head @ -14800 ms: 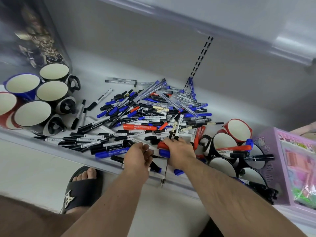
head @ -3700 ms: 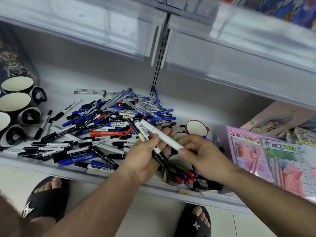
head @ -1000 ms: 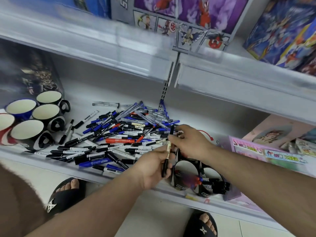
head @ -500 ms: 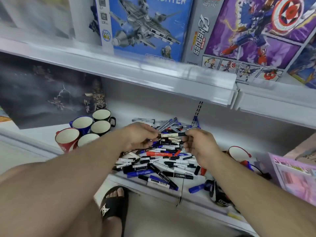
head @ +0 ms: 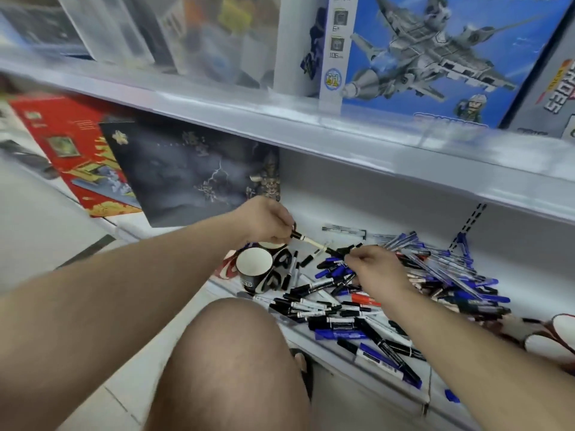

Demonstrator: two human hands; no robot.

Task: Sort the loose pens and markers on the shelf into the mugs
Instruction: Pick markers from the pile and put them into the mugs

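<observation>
Since half a second ago both hands have carried the marker leftward: my left hand pinches its black end, my right hand the other, directly over the black mug. Beyond, the pen pile covers the shelf; I'd drop it next.

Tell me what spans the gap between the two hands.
In the head view, one white-barrelled marker with black ends bridges it: the left hand pinches one end, the right hand the other, above the pen pile.
</observation>
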